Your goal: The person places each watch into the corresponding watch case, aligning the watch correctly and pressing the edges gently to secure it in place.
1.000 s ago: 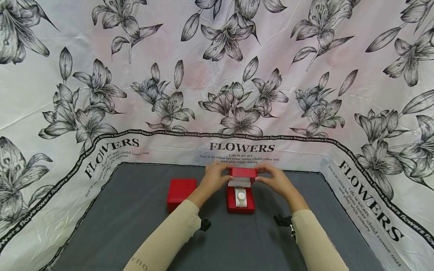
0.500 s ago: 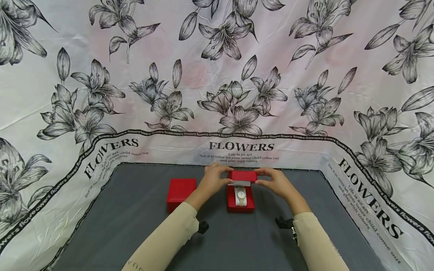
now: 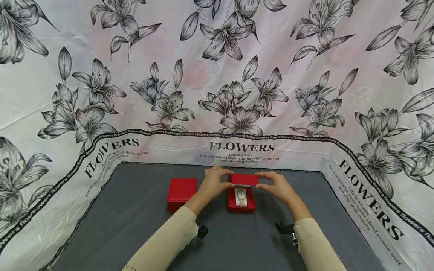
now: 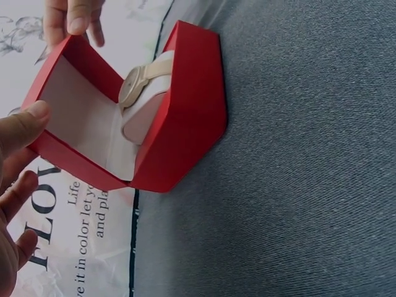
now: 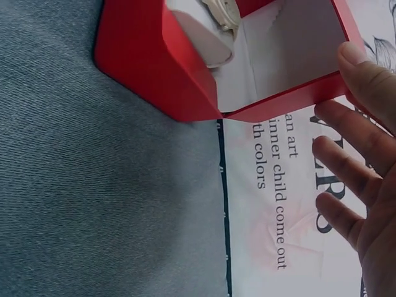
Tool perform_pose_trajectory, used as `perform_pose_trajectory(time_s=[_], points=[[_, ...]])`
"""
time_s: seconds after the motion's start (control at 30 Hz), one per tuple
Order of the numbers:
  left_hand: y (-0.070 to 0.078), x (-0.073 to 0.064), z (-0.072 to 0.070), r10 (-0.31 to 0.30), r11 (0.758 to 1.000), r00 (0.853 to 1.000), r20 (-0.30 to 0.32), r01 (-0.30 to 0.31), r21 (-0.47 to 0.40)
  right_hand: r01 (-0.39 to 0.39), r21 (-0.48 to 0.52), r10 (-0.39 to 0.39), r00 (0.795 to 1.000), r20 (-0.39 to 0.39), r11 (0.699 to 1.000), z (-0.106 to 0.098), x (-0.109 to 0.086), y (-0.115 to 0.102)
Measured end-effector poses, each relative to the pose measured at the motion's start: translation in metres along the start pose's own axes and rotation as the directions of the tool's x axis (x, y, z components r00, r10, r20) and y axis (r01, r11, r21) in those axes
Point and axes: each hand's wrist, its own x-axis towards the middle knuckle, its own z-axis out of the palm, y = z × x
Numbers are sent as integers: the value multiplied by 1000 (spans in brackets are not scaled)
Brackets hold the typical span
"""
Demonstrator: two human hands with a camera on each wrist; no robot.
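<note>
A red watch box (image 3: 240,209) sits on the grey cloth with its hinged lid (image 3: 244,179) partly raised. Inside, a light-strapped wristwatch (image 3: 241,196) is wrapped round a white cushion (image 4: 136,126). My left hand (image 3: 213,182) pinches the lid's left edge between thumb and fingers. On the opposite side my right hand (image 3: 276,186) pinches the lid's right edge, its thumb (image 5: 356,59) at the rim and its other fingers spread below. The lid's pale lining (image 4: 80,114) shows in both wrist views.
A second red box (image 3: 182,194), closed, stands to the left, close by my left forearm. Grey cloth (image 3: 237,244) covers the table. A white flower-printed sheet (image 3: 244,113) rises behind and at both sides.
Both hands have tipped the lid forward and down over the box, so less of its pale lining shows in the head view. The box base and the second box stay where they were.
</note>
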Motion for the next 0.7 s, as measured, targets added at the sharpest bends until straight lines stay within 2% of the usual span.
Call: perform_pose_trajectory(time_s=[0.13, 0.3, 0.43, 0.7], points=[[0, -3, 1, 58, 996, 998, -17, -57, 66, 58, -38, -59, 998, -25, 998, 3, -3, 3], [0, -7, 1, 154, 971, 987, -44, -143, 190, 162, -102, -168, 984, -56, 981, 6, -5, 6], [-3, -9, 4, 153, 971, 987, -52, -141, 195, 228, -155, -243, 966, -83, 961, 10, -8, 8], [1, -20, 7, 221, 946, 974, -50, -201, 252, 260, -220, -286, 953, -95, 940, 17, -21, 8]])
